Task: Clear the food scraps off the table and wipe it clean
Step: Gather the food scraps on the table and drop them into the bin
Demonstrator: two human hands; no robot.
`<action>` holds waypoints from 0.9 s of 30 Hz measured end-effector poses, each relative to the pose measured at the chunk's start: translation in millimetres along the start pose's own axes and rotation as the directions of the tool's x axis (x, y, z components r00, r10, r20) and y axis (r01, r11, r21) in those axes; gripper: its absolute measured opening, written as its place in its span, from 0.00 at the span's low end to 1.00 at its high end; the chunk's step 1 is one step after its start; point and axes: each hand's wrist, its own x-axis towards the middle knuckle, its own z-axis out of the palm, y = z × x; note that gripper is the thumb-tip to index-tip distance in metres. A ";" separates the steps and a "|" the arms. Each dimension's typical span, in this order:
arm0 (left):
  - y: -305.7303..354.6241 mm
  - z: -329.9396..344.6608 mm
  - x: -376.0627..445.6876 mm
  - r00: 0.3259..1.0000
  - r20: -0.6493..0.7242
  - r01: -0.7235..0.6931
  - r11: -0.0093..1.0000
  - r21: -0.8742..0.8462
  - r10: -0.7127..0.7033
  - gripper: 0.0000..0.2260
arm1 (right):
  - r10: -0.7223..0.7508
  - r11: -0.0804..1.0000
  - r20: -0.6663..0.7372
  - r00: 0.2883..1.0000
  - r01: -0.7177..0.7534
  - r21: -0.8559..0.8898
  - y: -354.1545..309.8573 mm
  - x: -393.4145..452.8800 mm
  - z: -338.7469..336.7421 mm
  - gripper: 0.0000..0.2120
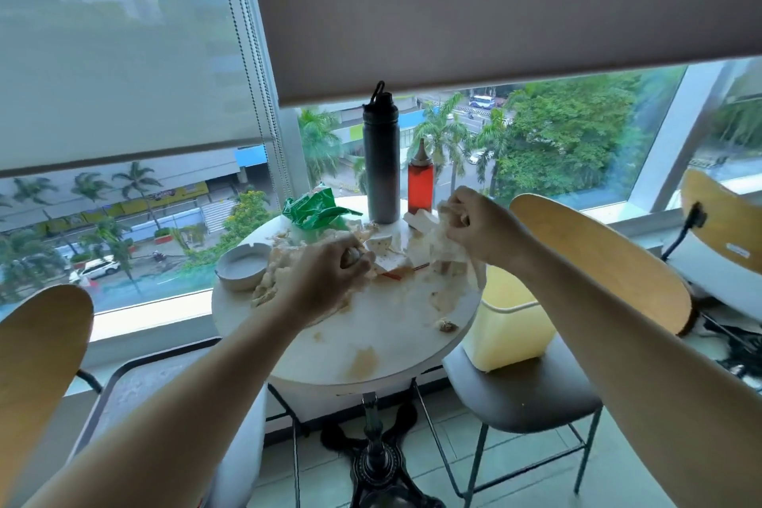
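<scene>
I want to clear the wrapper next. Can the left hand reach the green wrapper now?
Probably not yet: the left hand grips scraps. The green wrapper lies just beyond it, nothing between.

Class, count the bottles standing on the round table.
2: a tall dark bottle at the table's far edge, and a red squeeze bottle just right of it. None seem hidden.
</scene>
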 end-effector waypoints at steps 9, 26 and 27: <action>53.3 52.9 40.0 0.998 0.037 -0.050 0.987 -0.151 0.056 0.04 | 0.044 0.999 -0.104 0.994 -0.043 0.015 53.0 4.9 -21.3 0.08; 172.1 249.8 129.8 0.997 -0.052 0.042 0.955 -0.295 -0.060 0.07 | 0.124 0.986 -0.041 0.991 -0.119 0.119 232.7 39.7 -25.4 0.13; 175.8 262.7 131.6 0.993 -0.045 0.088 0.951 -0.295 -0.106 0.07 | 0.128 0.984 -0.035 0.991 -0.123 0.126 244.3 40.7 -20.6 0.12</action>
